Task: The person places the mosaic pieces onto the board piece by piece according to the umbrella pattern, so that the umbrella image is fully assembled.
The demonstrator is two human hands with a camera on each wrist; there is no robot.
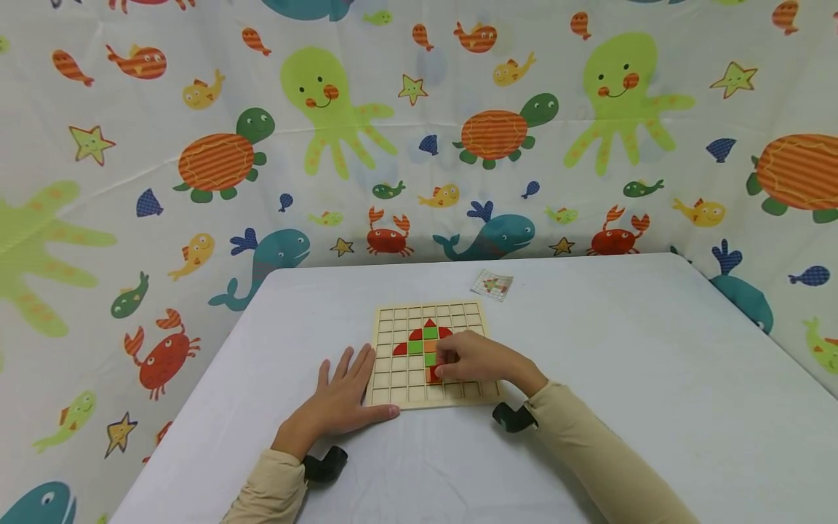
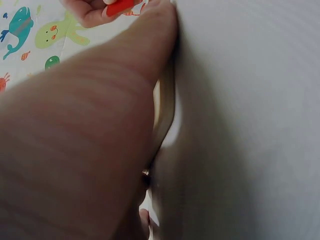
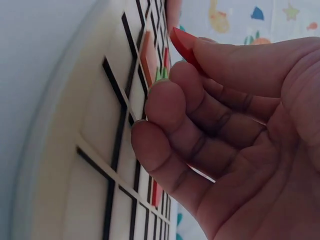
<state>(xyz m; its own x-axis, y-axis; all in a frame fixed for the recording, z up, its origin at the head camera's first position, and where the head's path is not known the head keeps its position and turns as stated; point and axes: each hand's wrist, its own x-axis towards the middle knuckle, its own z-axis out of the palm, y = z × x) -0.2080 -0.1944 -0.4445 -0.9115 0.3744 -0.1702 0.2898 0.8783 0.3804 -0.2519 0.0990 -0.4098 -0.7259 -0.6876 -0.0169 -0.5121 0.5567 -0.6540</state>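
A wooden grid board (image 1: pixel 396 397) lies on the table, with red, green and orange pieces set in its squares. My right hand (image 1: pixel 481 356) is over the lower middle of it, pinching a small red piece (image 3: pixel 184 44) between thumb and forefinger. The other fingers are curled close over the grid in the right wrist view. Just under the pinch is an orange piece (image 3: pixel 148 59). My left hand (image 1: pixel 340 400) lies spread at the board's lower left corner, fingertips along the left edge and thumb by the front edge.
A small printed card (image 1: pixel 492 284) with a grid picture lies behind the board. The white table (image 1: pixel 622 327) reaches back to a curtain (image 1: pixel 406 145) printed with sea animals. Black wrist devices (image 1: pixel 325 466) sit under both wrists.
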